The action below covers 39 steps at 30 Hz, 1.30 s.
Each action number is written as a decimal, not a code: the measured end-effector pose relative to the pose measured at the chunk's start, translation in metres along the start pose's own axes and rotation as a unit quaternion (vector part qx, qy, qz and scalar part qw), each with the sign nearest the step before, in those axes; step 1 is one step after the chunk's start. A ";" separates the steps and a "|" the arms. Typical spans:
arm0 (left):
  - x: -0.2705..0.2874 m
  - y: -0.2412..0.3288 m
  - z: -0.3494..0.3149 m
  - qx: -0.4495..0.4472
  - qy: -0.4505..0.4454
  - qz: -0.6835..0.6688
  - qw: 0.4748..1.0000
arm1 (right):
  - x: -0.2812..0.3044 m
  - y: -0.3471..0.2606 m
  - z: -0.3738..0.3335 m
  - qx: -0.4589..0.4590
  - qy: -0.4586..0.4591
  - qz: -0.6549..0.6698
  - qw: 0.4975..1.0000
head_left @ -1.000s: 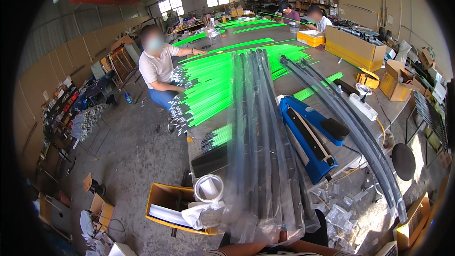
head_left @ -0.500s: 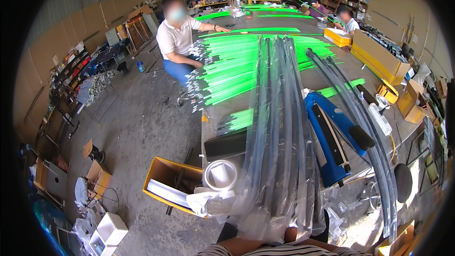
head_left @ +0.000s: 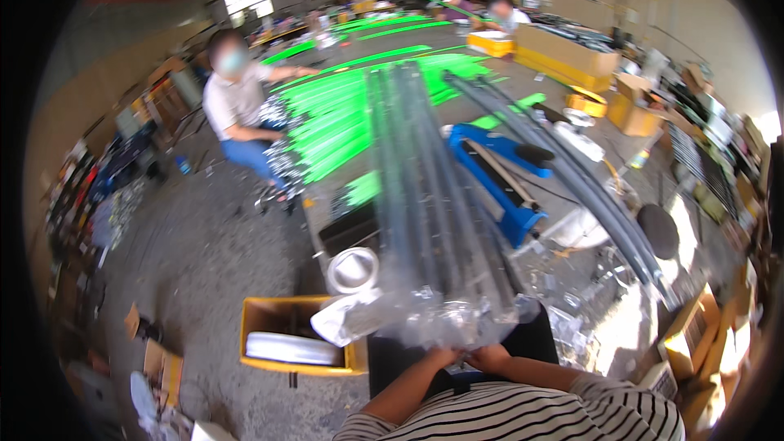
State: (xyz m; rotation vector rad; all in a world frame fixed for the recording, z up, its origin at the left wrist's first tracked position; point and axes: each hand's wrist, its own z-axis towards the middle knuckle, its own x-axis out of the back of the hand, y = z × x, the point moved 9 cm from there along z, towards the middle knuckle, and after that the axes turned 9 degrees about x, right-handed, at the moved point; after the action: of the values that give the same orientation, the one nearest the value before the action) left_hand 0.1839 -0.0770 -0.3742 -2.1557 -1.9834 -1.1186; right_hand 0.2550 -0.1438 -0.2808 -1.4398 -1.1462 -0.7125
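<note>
Resting left hand (head_left: 442, 356) and right hand (head_left: 489, 357) near five o'clock, at the near end of plastic-sleeved dark tubes (head_left: 441, 224) stretching toward twelve; blurring too much for telling grasped from released.

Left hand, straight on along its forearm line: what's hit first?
Likely the crumpled near end of the clear plastic sleeves, just ahead of the left hand; blur hides whether they touch.

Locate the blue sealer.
In the head view, the blue sealer lies on the table, right of centre, between the wide bundle of bagged tubes and the narrower bundle.
</note>
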 end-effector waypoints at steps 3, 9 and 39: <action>-0.006 -0.024 0.007 -0.217 0.193 0.282 0.915 | 0.035 -0.025 0.015 0.027 0.039 0.041 0.998; 0.013 -0.050 -0.010 -0.042 0.047 -0.128 0.990 | 0.170 0.008 -0.040 0.020 0.344 0.055 0.937; 0.071 -0.053 -0.179 -0.064 0.168 -0.451 0.874 | 0.382 0.153 -0.136 -0.212 0.333 -0.098 0.913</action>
State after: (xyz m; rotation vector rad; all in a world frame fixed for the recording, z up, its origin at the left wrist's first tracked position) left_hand 0.0466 -0.0862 -0.2297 -0.8552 -2.8127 -1.5705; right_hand 0.5521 -0.1645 0.0339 -1.2666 -0.6133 -1.5298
